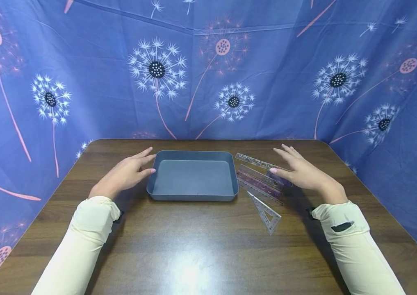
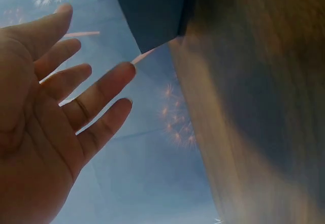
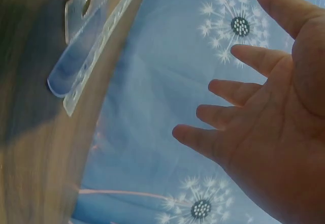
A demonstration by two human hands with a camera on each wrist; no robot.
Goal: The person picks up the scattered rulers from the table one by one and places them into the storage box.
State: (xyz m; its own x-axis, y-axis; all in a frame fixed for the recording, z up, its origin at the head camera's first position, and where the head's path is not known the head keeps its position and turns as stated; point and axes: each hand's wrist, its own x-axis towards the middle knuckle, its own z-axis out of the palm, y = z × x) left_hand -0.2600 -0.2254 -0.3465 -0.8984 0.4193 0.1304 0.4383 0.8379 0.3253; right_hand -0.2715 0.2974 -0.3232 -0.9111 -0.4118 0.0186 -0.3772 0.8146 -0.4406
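Note:
A grey-blue rectangular tray stands on the table with nothing in it. My left hand hovers by its left side, fingers spread and holding nothing; the left wrist view shows the open palm. To the tray's right lie a clear stencil ruler, a purple ruler, other clear rulers and a clear set square. Above the right end of these is my right hand, fingers extended and empty. A bluish see-through piece with a rounded end is partly covered; its kind is unclear.
The brown wooden table has a bright light reflection near its front. Behind it and along both sides hangs a blue cloth with dandelion prints. Dark bands show at both wrists under the pale sleeves.

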